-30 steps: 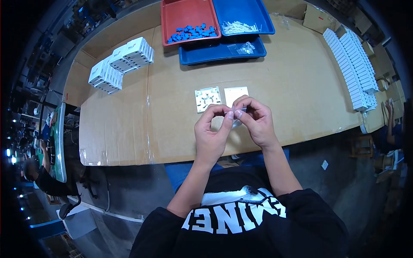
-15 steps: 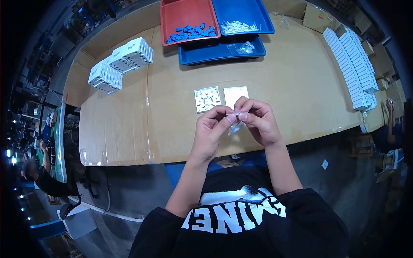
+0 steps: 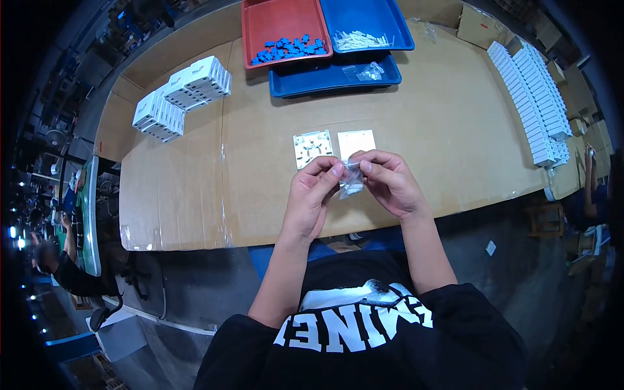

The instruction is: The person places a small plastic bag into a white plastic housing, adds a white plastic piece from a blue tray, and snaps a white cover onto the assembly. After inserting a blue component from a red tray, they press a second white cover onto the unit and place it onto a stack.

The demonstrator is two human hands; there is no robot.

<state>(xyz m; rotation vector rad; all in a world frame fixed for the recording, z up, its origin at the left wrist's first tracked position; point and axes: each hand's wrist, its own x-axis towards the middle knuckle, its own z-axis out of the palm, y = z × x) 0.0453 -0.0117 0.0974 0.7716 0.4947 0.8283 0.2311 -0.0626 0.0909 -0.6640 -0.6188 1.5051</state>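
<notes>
Between my two hands hangs a small clear plastic bag (image 3: 351,184) with small white pieces inside. My left hand (image 3: 315,192) pinches its upper left edge between thumb and forefinger. On the other edge, my right hand (image 3: 392,182) has the same pinch grip. Just beyond my fingers, a white plastic box base (image 3: 312,148) with an open, moulded inside lies on the cardboard-covered table (image 3: 260,188). Beside it on the right is a flat white cover (image 3: 357,140), its near edge partly hidden by my right hand.
A red tray (image 3: 286,19) of blue parts and a blue tray (image 3: 367,16) of white sticks stand at the back. A lower blue tray (image 3: 302,84) holds small clear bags. Stacked white boxes (image 3: 198,81) stand left, and long rows of white boxes (image 3: 530,104) stand right.
My hands have moved slightly apart, and the bag between them now shows more fully, spread between the fingertips. The box base, cover and trays have stayed in place.
</notes>
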